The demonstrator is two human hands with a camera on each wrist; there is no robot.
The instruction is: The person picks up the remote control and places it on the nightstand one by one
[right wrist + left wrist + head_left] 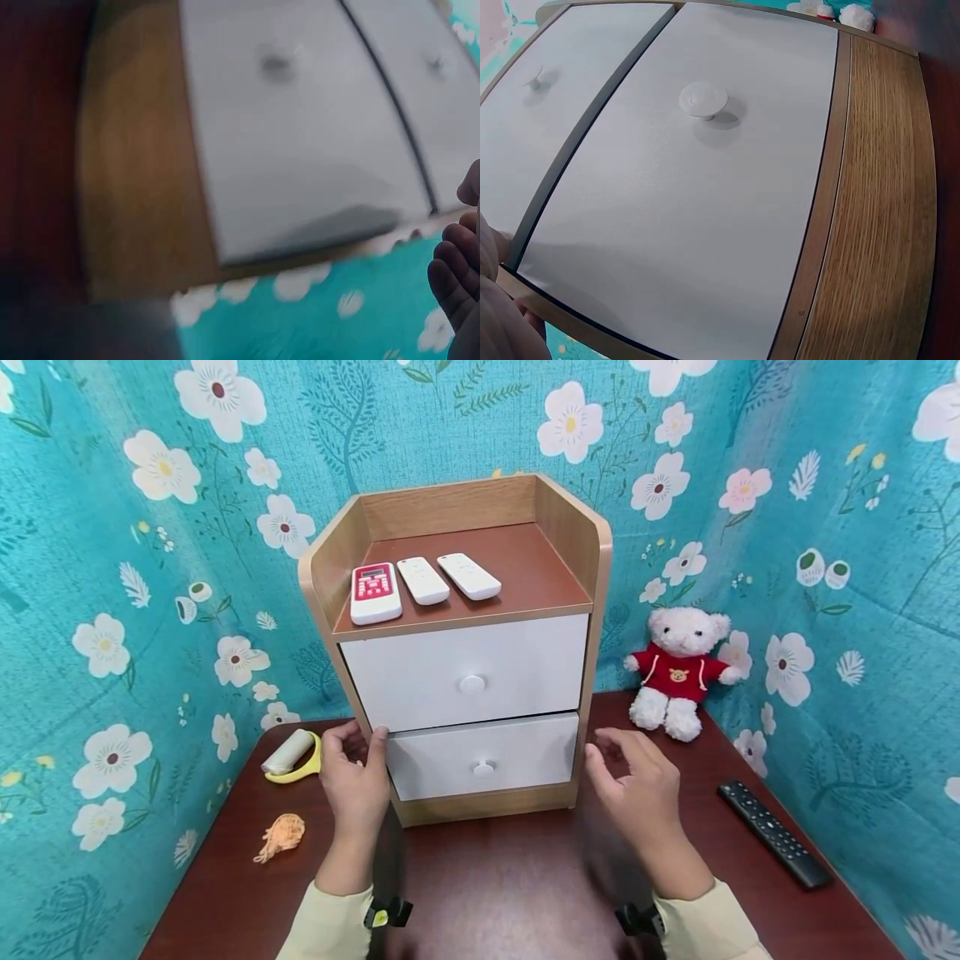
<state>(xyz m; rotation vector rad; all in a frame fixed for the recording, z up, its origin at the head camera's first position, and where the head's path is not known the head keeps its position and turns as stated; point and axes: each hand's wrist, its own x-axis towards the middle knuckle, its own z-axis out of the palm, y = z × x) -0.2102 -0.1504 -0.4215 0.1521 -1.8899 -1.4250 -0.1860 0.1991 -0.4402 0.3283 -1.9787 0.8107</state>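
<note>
A small wood-framed cabinet [483, 800] with two white drawers stands on the table. The upper drawer [525, 664] and the lower drawer [525, 752] each have a round white knob, and both sit in the frame. My left hand [360, 785] holds the cabinet's left side, thumb on the front edge near the gap between the drawers, fingers around the side. In the left wrist view, part of that hand [502, 307] shows at the lower left. Beside the cabinet's right edge, my right hand [637, 785] is held with fingers loosely bent and nothing in them.
On the cabinet top lie a red-and-white remote [375, 593] and two white remotes [423, 581]. A white teddy bear [678, 672] in red sits at right, behind a black remote [772, 835]. At left are a yellow-handled lint roller [307, 764] and an orange stringy bundle [282, 837].
</note>
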